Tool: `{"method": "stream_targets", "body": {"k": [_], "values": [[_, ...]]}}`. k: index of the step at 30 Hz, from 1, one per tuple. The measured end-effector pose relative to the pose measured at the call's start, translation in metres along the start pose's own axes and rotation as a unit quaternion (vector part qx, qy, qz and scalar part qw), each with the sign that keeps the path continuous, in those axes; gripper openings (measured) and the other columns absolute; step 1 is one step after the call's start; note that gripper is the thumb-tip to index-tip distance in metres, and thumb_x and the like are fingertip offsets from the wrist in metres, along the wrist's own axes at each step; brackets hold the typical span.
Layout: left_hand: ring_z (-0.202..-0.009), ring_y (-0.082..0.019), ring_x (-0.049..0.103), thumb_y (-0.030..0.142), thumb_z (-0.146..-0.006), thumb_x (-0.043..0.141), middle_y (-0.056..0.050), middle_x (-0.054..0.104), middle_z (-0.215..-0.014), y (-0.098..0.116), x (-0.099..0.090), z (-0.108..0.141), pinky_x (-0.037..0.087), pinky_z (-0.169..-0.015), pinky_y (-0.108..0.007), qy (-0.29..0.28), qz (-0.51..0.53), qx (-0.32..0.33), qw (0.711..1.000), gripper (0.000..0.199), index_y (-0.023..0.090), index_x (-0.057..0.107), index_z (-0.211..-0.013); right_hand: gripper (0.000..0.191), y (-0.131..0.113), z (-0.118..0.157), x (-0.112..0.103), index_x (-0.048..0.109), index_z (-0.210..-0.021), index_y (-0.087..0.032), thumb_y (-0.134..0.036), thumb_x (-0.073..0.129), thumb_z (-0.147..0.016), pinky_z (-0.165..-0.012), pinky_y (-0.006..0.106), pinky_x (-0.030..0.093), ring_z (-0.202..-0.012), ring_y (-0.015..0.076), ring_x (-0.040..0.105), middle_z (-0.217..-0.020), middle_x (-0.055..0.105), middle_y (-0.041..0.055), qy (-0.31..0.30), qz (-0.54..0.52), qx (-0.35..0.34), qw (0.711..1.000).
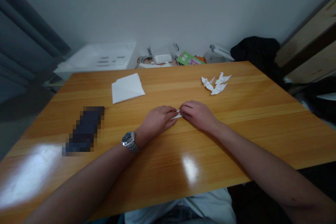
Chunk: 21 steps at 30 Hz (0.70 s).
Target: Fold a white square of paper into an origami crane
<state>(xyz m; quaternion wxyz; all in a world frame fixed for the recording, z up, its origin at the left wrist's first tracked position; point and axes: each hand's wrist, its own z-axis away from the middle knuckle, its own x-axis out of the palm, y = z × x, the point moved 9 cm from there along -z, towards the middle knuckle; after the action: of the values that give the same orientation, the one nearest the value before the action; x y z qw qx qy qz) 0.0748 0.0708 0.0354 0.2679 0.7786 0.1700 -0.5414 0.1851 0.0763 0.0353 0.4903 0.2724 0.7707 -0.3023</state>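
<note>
- The table (157,168) is smooth brown wood with stripes in it. Shiny spots of light sit on it, a big one at the left and a small one near the front edge.
- A small white paper (177,115) is near the middle of the table, between the two hands.
- The left hand (158,120) pinches one end of it. A silver watch (129,140) is on that wrist.
- The right hand (197,114) pinches the other end, and its fingers hide part of the paper.
- A pile of white sheets (127,89) lies at the back left.
- Three paper birds (216,84) sit close together at the back right.
- A dark, blurry thing (85,131) lies on the left side. I cannot tell what it is.
- Behind the table are a white tub (105,56), a green book (188,58) and a pale wall (170,10).
- A gray curtain (23,42) hangs on the left.
- On the right are a black heap (257,50) and wooden boards (307,38).
</note>
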Motion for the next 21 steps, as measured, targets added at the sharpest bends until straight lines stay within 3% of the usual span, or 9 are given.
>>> {"method": "stream_targets", "body": {"k": [9,16,21], "values": [[-0.105,-0.025,0.063,0.036,-0.102,0.048,-0.01,0.068,-0.119,0.004,0.0,0.003,0.048,-0.094,-0.042,0.0,-0.039,-0.001,0.999,0.031,0.022,0.068,-0.122,0.018,0.005,0.004,-0.004,0.074,-0.102,-0.021,-0.023,0.057,-0.098,-0.091,0.041,0.05,-0.105,0.0252,0.063,-0.116,0.071,0.01,0.004,-0.035,-0.023,0.999],[-0.104,-0.026,0.061,0.043,-0.101,0.05,-0.011,0.067,-0.114,0.007,0.0,0.003,0.047,-0.096,-0.044,-0.011,-0.042,0.004,0.999,0.039,0.021,0.064,-0.13,0.03,0.011,0.01,-0.003,0.071,-0.125,-0.026,-0.031,0.057,-0.099,-0.105,0.052,0.046,-0.128,0.0299,0.056,-0.14,0.061,0.0128,-0.03,-0.044,-0.021,0.998],[-0.121,-0.029,0.057,0.053,-0.096,0.056,-0.013,0.06,-0.133,0.008,-0.007,0.006,0.043,-0.106,-0.046,0.001,0.007,0.015,1.0,0.045,0.024,0.065,-0.129,0.037,0.015,0.015,-0.005,0.065,-0.135,-0.029,-0.036,0.056,-0.1,-0.112,0.054,0.041,-0.139,0.0302,0.046,-0.15,0.051,0.0119,-0.05,-0.039,-0.027,0.998]]}}
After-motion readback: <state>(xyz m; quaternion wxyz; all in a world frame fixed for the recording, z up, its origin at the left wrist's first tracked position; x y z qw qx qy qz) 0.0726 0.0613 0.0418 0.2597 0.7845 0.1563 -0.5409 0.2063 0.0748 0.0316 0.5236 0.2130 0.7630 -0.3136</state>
